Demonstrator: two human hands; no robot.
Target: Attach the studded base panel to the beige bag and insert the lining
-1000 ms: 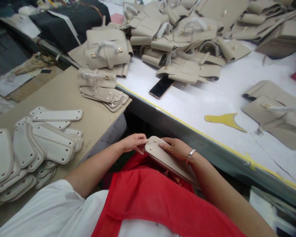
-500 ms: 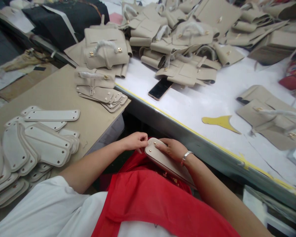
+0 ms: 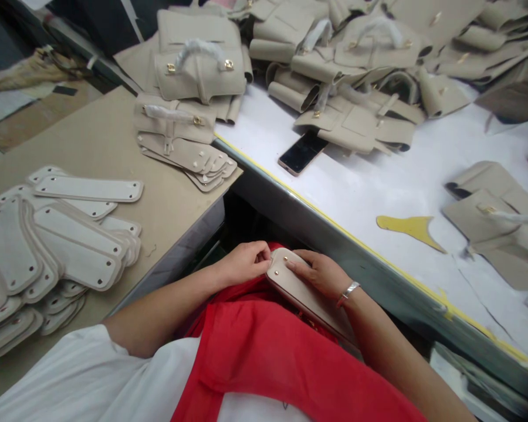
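Note:
A beige leather bag piece [image 3: 310,296] with small gold studs lies slanted over my lap, against the red apron [image 3: 290,346]. My right hand [image 3: 323,272] grips it from the far side, thumb on its top near a stud. At its rounded left end, my left hand [image 3: 250,261] has its fingers curled in a pinch at the edge. What is between those fingertips is too small to make out. Gold hardware shows along the near side of the piece, partly hidden by the apron.
Flat studded panels [image 3: 79,246] are piled on the tan board [image 3: 92,140] at left. Beige bags [image 3: 200,58] are heaped at the back. On the white table [image 3: 352,187] are a phone [image 3: 303,152], a yellow piece [image 3: 409,225] and another bag [image 3: 497,217]. A dark gap separates the surfaces.
The view has shifted, so the tabletop items sit differently in the picture. Both hands remain at the bag piece, with my left fingers still curled at its end.

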